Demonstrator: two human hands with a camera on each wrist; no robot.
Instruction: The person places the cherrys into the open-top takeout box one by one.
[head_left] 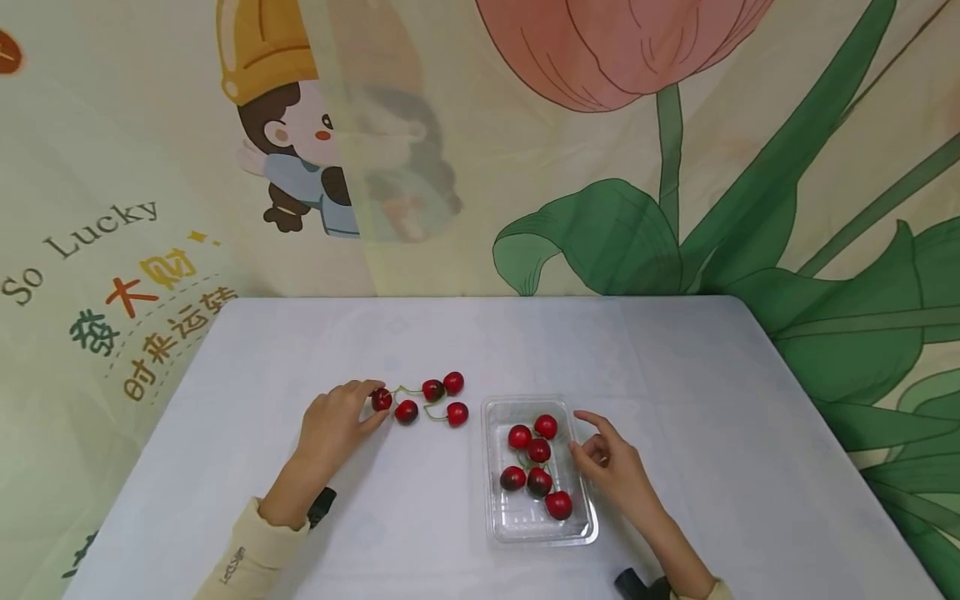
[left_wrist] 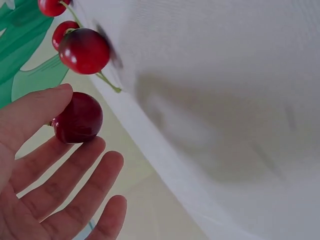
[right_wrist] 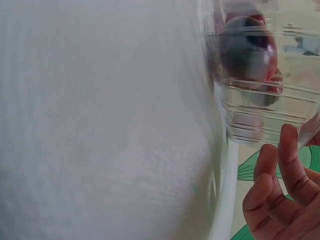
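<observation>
My left hand (head_left: 341, 421) pinches a dark red cherry (left_wrist: 78, 117) between thumb and fingertips, at the left of the loose group. Close beside it lies another cherry (head_left: 406, 412), with a green stem. A clear plastic tray (head_left: 517, 533) stands in front of my right hand (head_left: 611, 462) and contains several red cherries (head_left: 558, 505). Thumb and index fingertips of the right hand are right at the tray's right rim, spread apart along it; its other fingers are bent. In the right wrist view those fingers (right_wrist: 288, 150) show beside the tray's see-through wall.
Right of the held cherry lie more loose ones: a pair (head_left: 453, 383) touching at the back and one (head_left: 457, 414) nearer the tray. A white cloth covers the table (head_left: 420, 517). Behind its far edge hangs a printed curtain (head_left: 420, 267).
</observation>
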